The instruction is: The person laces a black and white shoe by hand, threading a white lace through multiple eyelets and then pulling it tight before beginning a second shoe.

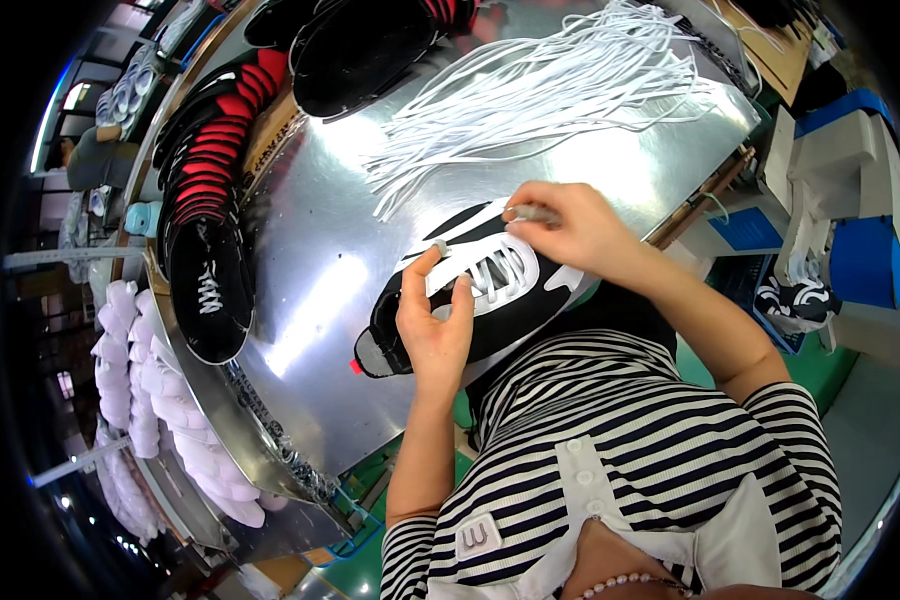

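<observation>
A black and white shoe upper (558, 302) lies tilted on the metal table in front of me, with white lace (505, 275) threaded in crossing rows over its middle. My left hand (435, 328) grips the upper near its collar, thumb and forefinger at the white lacing area. Over the far side of the upper, my right hand (575, 232) has its fingers pinched together at the edge of the eyelets. A small greyish piece shows at these fingertips, blurred; I cannot make out what it is.
A loose bundle of white shoelaces (540, 95) lies on the metal table (310, 400) beyond the upper. Nested black and red shoe uppers (210, 165) line the left edge; more black uppers (360, 55) sit at the back. White and blue boxes (840, 190) stand at right.
</observation>
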`<state>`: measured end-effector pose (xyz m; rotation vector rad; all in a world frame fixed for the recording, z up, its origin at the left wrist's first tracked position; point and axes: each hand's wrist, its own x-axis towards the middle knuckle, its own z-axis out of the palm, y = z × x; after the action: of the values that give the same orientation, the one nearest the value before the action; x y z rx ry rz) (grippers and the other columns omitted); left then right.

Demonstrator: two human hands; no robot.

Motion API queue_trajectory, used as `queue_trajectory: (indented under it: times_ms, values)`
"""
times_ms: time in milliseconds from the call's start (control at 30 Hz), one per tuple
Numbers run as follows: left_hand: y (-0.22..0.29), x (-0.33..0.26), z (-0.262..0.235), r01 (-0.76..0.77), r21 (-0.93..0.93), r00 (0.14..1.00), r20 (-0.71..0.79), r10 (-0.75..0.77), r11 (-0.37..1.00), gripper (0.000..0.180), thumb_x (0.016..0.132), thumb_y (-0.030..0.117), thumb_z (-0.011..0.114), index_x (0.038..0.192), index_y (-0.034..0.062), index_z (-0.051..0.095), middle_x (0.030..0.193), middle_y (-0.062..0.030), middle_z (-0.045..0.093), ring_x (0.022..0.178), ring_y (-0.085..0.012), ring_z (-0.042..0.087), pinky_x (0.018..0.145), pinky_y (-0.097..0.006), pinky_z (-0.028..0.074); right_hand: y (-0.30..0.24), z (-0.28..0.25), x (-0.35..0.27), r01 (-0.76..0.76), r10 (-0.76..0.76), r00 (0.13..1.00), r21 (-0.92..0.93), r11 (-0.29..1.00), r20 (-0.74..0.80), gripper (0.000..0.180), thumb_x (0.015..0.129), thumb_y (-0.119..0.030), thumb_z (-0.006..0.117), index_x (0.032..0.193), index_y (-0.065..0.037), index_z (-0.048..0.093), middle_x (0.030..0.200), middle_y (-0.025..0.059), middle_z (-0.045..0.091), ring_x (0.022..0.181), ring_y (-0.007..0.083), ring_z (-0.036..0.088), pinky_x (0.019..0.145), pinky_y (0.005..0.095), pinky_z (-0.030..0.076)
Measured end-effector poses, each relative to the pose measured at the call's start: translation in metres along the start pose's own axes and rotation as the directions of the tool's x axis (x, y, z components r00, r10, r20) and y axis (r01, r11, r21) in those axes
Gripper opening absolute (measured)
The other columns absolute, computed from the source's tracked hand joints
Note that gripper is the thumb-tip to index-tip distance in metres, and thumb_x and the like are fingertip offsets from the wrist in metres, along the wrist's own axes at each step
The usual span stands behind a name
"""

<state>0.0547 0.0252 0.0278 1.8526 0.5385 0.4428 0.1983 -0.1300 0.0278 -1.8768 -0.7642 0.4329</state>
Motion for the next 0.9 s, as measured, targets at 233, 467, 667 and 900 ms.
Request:
queue_trajectory:
  times_ms: [233,467,667,900]
  values:
    - [-0.01,0.003,0.011,-0.134,0.181,0.984,-0.091,0.152,0.974,0.044,0.08,0.002,0.071,0.122,-0.0017,0.056,0.101,-0.0153,0.068,0.088,-0.0223,0.067,0.081,-0.034,0.051,0.001,0.015,-0.002,0.136,-0.133,0.991,-0.26,0.956,0.031,0.017,0.081,-0.017,0.071,0.09,-0.004,0.065,0.083,0.0095,0.062,0.069,0.0275,0.063,0.063,0.0356,0.051]
    - [-0.009,0.003,0.012,-0.11,0.142,0.988,-0.089,0.124,0.984,0.043,0.079,0.002,0.069,0.121,-0.0012,0.057,0.101,-0.0167,0.068,0.089,-0.0275,0.067,0.081,-0.037,0.05,0.002,0.018,-0.003,0.215,-0.197,0.976,-0.297,0.93,0.09,0.014,0.075,-0.01,0.069,0.086,-0.004,0.062,0.083,0.0097,0.063,0.07,0.0286,0.065,0.061,0.0363,0.051]
    - [-0.01,0.003,0.011,-0.134,0.172,0.986,-0.076,0.149,0.976,0.046,0.08,0.001,0.068,0.123,-0.0018,0.055,0.105,-0.0155,0.066,0.091,-0.0245,0.066,0.083,-0.035,0.05,0.013,0.031,-0.011,0.223,-0.243,0.967,-0.212,0.952,-0.074,0.016,0.07,-0.005,0.069,0.084,-0.004,0.06,0.078,0.0082,0.061,0.06,0.0231,0.061,0.053,0.0324,0.048]
    - [0.0,0.005,0.005,0.008,0.032,1.0,0.003,-0.009,0.999,0.049,0.081,0.0,0.068,0.127,-0.0012,0.052,0.107,-0.0146,0.066,0.096,-0.02,0.064,0.084,-0.032,0.051,0.01,0.027,-0.017,0.267,-0.281,0.956,-0.149,0.952,-0.083,0.013,0.079,-0.009,0.067,0.091,-0.006,0.062,0.076,0.0076,0.062,0.059,0.0252,0.061,0.055,0.0344,0.048]
